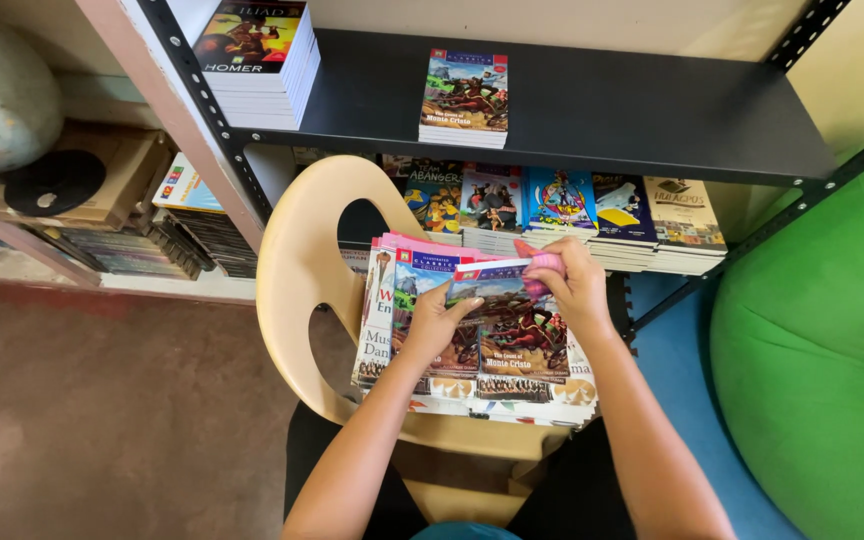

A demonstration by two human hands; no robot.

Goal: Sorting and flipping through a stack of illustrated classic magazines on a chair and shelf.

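Left hand (439, 322) flat on book (507, 330) | right hand (572, 280) fingers pinch pink cloth (537, 262) | I judge: one book shelved (464, 95), stack (392, 300) left

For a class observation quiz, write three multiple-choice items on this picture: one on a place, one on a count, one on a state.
1. Where does the fanned pile of books under the hands lie?
A. on the beige plastic chair
B. on the green cushion
C. on the floor

2. How many stacks of books rest on the top black shelf?
A. one
B. two
C. four

3. What is the right hand doing?
A. resting open on the shelf
B. gripping a pink tool
C. holding a cup

Answers:
1 A: the pile sits on the chair's seat.
2 B: one stack is at the left end, another near the middle.
3 B: its fingers close around the pink tool above the top book, while the left hand presses the cover.
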